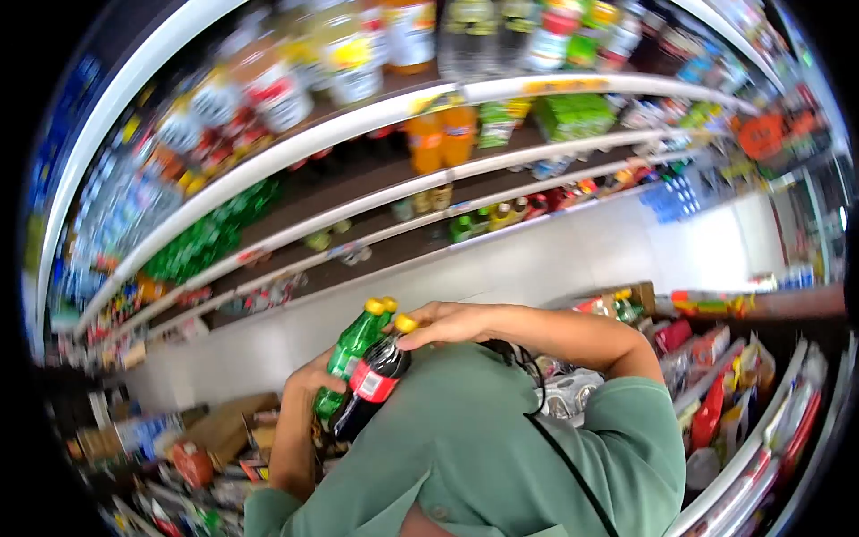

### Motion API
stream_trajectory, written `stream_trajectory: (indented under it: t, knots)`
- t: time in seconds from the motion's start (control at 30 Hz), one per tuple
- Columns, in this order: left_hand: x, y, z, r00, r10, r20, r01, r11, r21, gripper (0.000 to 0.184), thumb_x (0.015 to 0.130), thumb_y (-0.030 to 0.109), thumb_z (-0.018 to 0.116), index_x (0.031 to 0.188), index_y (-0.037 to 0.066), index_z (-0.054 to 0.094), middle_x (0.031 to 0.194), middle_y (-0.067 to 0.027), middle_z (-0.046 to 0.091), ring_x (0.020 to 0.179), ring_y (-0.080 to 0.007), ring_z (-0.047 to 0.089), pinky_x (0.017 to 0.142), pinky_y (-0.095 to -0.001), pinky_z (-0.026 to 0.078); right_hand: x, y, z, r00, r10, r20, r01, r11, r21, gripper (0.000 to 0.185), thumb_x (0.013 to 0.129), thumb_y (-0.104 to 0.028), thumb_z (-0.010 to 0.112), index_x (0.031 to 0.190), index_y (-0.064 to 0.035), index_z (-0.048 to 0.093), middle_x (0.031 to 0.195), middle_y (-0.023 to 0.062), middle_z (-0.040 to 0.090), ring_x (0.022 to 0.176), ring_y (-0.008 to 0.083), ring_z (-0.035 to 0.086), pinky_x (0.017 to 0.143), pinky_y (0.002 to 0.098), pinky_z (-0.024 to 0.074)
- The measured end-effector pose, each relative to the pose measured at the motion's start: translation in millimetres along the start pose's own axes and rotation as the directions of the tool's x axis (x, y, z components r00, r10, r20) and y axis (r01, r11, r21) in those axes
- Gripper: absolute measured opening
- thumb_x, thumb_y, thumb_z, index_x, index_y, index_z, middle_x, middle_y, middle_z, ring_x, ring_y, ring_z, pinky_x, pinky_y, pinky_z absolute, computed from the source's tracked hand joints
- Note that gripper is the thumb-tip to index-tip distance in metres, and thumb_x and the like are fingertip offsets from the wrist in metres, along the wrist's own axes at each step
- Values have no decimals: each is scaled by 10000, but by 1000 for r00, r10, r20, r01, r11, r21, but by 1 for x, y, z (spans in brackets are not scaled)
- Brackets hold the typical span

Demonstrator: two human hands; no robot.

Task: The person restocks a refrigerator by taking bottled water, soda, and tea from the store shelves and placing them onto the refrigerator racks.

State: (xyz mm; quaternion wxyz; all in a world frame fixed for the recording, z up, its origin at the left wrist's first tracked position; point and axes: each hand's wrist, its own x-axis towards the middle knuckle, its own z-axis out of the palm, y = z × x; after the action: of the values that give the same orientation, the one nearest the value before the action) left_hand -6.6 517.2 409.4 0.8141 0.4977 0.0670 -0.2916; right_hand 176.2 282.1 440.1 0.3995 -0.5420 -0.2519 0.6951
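Against my chest I hold soda bottles with yellow caps. My left hand [313, 376] wraps the lower part of a green soda bottle [352, 347], its thumb across the bottle's side. Behind that bottle shows the cap and neck of a second green soda bottle [388, 307]. A dark cola bottle [377, 374] with a red label leans in front, tilted and touching the green one. My right hand [443, 324] is closed around the cola bottle's neck, just under its cap. Some of its fingers are hidden behind the bottles.
A long drink shelf [376, 116] curves across the top, with bottles, orange drinks [441, 139] and green packs [573, 116]. Pale floor tiles [537, 255] run between it and me. Packed goods [716, 385] stand at the right, and boxes [219, 430] at the lower left.
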Motion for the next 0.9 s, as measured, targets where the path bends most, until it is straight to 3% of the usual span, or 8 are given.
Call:
stream_trajectory:
  t: [0.03, 0.13, 0.3, 0.47, 0.57, 0.7, 0.83, 0.9]
  knots:
    - [6, -7, -11, 995, -99, -24, 99, 994, 37, 1168, 480, 302, 883, 1417, -10, 259, 1394, -110, 402, 1278, -230, 380, 1081, -354, 259, -19, -2, -12, 999, -49, 10, 49, 999, 7, 643, 821, -443, 662, 1362, -161, 458, 1231, 17, 542, 1032, 137, 473, 768, 242, 394]
    - [54, -2, -1, 988, -126, 85, 125, 992, 8, 1101, 506, 157, 851, 1417, -14, 256, 1376, -120, 431, 1246, -245, 430, 1057, -364, 307, -63, 26, -53, 954, -278, -115, 286, 956, 63, 674, 856, -360, 658, 1391, -57, 382, 1153, 113, 582, 1044, 181, 530, 889, 287, 431]
    - [146, 21, 15, 937, -293, 193, 278, 955, 102, 1032, 517, 135, 835, 1393, -16, 312, 1323, -124, 490, 1200, -228, 477, 1029, -351, 340, -135, 71, -100, 855, -406, -321, 427, 904, -6, 619, 920, -450, 529, 1350, -21, 412, 1203, 148, 564, 1049, 216, 560, 916, 321, 447]
    - [257, 59, 30, 777, -522, 351, 405, 842, 356, 1001, 540, 157, 851, 1388, 7, 341, 1245, -80, 528, 1110, -189, 504, 974, -321, 371, -199, 114, -141, 749, -392, -534, 434, 900, -53, 691, 926, -601, 349, 1357, -66, 423, 1271, 127, 519, 1068, 229, 556, 884, 380, 468]
    - [326, 86, 79, 702, -591, 397, 466, 803, 372, 1042, 536, 111, 843, 1415, 28, 290, 1274, -75, 503, 1140, -187, 480, 995, -318, 345, -223, 136, -172, 727, -190, -660, 447, 861, 245, 755, 884, -692, 285, 1374, -134, 417, 1307, 139, 480, 1096, 268, 527, 878, 467, 469]
    - [429, 98, 110, 585, -692, 423, 443, 710, 548, 1057, 541, 102, 833, 1430, 36, 265, 1298, -76, 485, 1166, -190, 463, 1012, -313, 326, -237, 149, -221, 817, -168, -552, 398, 857, 327, 736, 866, -696, 339, 1374, -170, 418, 1325, 143, 458, 1251, 324, 405, 973, 534, 407]
    - [531, 111, 153, 475, -759, 445, 425, 640, 640, 1022, 563, 105, 820, 1424, 42, 273, 1295, -73, 483, 1172, -191, 456, 1015, -315, 329, -294, 146, -287, 848, -139, -512, 265, 947, 181, 708, 803, -611, 567, 1332, -147, 488, 1332, 110, 469, 1203, 251, 455, 725, 416, 532]
    - [585, 122, 171, 453, -768, 453, 418, 631, 653, 983, 594, 117, 808, 1419, 39, 280, 1294, -69, 478, 1182, -183, 441, 1014, -315, 330, -327, 150, -332, 848, -130, -514, 232, 963, 139, 695, 798, -585, 591, 1325, -142, 494, 1307, 108, 491, 1183, 247, 472, 728, 410, 532]
